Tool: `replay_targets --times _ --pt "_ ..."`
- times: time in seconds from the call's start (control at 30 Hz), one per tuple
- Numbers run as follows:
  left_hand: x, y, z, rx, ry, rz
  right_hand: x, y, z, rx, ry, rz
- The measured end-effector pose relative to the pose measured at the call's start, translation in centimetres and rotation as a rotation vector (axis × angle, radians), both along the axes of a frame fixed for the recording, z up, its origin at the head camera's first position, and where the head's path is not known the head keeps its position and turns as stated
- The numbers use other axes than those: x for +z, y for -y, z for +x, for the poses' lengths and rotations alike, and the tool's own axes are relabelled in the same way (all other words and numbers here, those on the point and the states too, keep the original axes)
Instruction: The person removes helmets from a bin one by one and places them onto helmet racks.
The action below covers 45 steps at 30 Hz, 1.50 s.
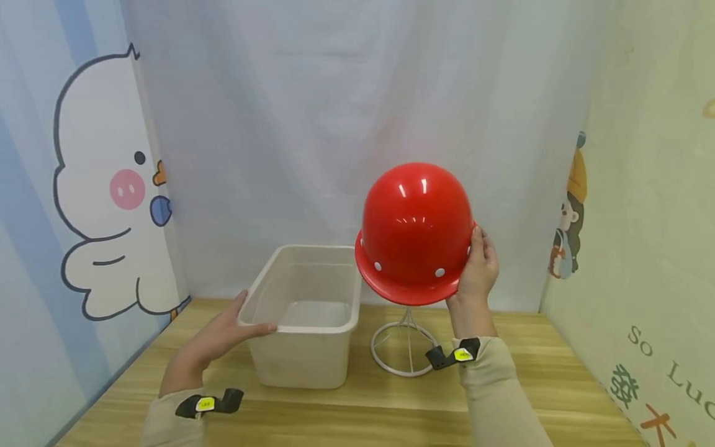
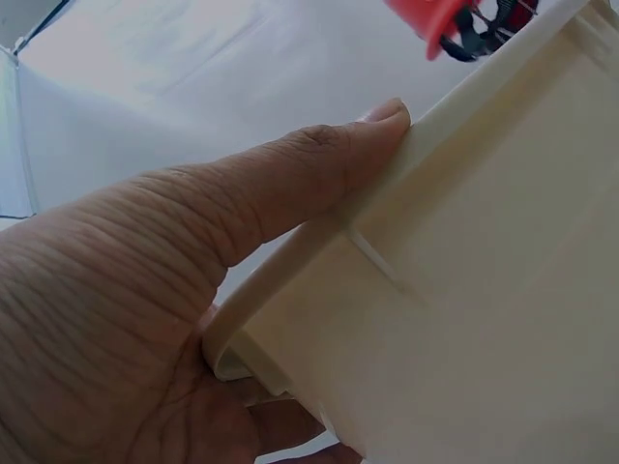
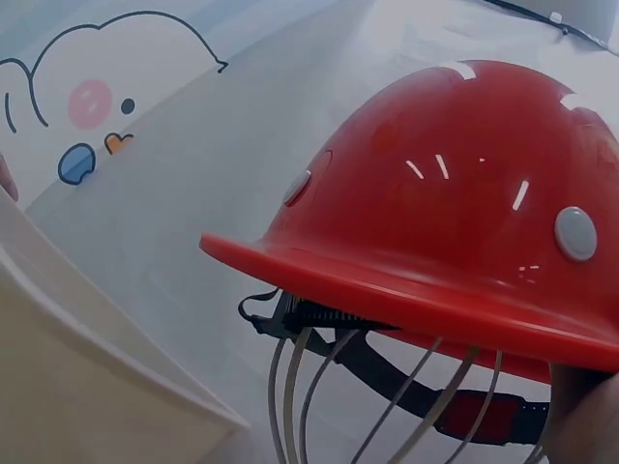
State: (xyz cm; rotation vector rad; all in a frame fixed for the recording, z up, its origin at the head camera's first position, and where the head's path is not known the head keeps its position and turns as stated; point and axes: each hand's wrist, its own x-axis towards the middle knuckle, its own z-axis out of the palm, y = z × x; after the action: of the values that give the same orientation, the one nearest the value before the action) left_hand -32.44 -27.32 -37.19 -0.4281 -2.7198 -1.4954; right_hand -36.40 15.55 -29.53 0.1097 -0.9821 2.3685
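Note:
A glossy red hard hat (image 1: 416, 233) with pale round studs sits over a white wire stand (image 1: 410, 372). My right hand (image 1: 477, 267) grips the hat's right side at the brim, thumb against the shell. Under the brim, the right wrist view shows a black strap (image 3: 387, 372) and the stand's wires rising into the hat; whether they bear it I cannot tell. To the left is an off-white plastic bin (image 1: 301, 360), upright and with nothing visible inside. At its near left corner my left hand (image 1: 220, 332) holds the rim, with the thumb along the edge and fingers curled beneath.
The wooden table (image 1: 391, 422) carries the bin and the stand. A pale curtain (image 1: 251, 124) hangs behind them. Printed panels close off both sides, with a white cartoon bird (image 1: 106, 174) on the left and lettering (image 1: 642, 341) on the right.

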Motion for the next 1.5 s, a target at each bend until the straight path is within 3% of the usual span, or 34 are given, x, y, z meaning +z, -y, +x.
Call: replay_targets --times 0.27,0.5,0.8,1.5 --pt "0.0 0.1 0.0 -0.015 -0.002 0.011 -2.7 -1.5 -1.0 0.017 0.136 0.044" --pt "0.0 0.0 0.0 -0.011 -0.013 0.011 -3.4 -2.0 -1.6 0.083 0.067 -0.003" --pt "0.1 0.0 0.1 -0.017 -0.006 0.020 -4.0 -2.9 -1.2 0.267 -0.008 0.132" --pt "-0.1 0.0 -0.1 -0.006 -0.007 0.000 -5.2 -4.8 -0.3 0.349 0.048 0.227"
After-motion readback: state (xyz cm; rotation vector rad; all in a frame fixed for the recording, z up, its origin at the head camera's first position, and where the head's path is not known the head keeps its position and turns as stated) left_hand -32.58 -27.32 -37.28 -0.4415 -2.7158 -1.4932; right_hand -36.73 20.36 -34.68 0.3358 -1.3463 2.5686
